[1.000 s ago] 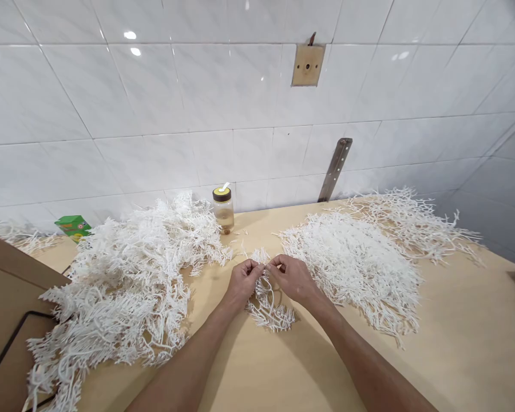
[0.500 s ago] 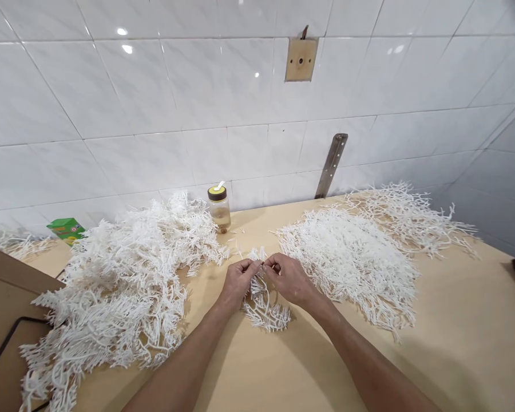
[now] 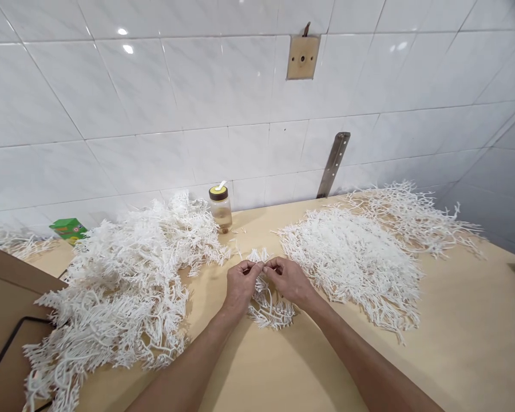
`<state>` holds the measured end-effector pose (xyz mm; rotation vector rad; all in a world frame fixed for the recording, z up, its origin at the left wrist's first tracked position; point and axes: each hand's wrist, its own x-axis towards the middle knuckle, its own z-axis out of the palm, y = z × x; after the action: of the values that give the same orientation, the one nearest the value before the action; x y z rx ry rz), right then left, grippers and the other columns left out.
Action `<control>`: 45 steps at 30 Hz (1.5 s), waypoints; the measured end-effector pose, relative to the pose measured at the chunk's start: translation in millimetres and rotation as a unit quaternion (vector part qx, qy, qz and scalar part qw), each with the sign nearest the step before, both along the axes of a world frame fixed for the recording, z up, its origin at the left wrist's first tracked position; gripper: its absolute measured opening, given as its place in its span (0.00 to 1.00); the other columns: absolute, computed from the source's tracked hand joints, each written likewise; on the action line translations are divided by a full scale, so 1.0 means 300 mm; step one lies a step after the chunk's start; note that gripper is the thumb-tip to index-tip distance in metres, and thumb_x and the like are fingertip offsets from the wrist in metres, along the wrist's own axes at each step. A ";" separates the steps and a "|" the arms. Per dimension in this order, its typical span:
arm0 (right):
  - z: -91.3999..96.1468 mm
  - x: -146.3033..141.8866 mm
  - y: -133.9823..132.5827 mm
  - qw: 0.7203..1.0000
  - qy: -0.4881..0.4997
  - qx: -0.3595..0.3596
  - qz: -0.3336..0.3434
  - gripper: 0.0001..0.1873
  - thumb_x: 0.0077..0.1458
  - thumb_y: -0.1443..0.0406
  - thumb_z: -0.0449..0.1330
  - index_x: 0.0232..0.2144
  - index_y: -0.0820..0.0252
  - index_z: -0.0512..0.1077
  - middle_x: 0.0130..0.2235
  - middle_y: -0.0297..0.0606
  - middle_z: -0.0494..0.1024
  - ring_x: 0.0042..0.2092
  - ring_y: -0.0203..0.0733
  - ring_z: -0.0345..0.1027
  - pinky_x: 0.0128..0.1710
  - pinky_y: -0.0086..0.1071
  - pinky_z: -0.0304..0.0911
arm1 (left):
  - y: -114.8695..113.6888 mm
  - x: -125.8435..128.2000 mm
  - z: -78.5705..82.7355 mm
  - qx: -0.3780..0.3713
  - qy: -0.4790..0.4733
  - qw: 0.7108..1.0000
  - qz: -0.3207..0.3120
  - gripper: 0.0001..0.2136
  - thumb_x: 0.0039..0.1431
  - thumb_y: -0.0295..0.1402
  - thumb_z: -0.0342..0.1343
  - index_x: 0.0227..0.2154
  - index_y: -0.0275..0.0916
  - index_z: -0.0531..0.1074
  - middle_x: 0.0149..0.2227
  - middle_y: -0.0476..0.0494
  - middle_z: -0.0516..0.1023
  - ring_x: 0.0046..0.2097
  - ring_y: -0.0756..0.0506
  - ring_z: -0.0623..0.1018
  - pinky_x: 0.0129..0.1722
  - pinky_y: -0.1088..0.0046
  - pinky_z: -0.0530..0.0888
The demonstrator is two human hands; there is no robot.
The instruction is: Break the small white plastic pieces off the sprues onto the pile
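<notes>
My left hand (image 3: 242,281) and my right hand (image 3: 286,278) meet fingertip to fingertip over the middle of the table, both closed in a pinch. What lies between the fingertips is too small and covered to make out. Right beneath them is a small bunch of white branching plastic-like pieces (image 3: 271,309), partly hidden by the hands. To the left spreads a large heap of similar white branching strands (image 3: 124,280). On the right, close to my right hand, lies a flatter pile of white strands (image 3: 352,252).
A clear jar (image 3: 221,214) with a dark and yellow lid stands by the wall. A green carton (image 3: 69,230) is behind the left heap. More white branches (image 3: 412,214) lie at the back right. A brown board (image 3: 12,309) stands at left; a metal bracket (image 3: 333,165) is against the tiles.
The fingertips of both hands have drawn closer together and now touch. The view has shifted slightly; the heaps and jar look unchanged.
</notes>
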<state>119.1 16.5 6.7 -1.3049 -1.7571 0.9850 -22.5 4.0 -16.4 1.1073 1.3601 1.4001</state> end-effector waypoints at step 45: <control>0.003 -0.004 -0.003 0.999 -0.021 0.032 -0.010 0.11 0.55 0.59 0.58 0.27 0.59 0.74 0.27 0.34 0.77 0.27 0.37 0.67 0.28 0.30 0.60 | 0.015 -0.016 0.001 -0.011 -0.083 0.996 -0.037 0.16 0.46 0.45 0.66 0.23 0.35 0.74 0.21 0.52 0.70 0.24 0.53 0.66 0.27 0.77 0.64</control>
<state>118.0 15.8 7.7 -1.3095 -1.7892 0.8876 -27.2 8.6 -16.1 0.9950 1.2012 1.3874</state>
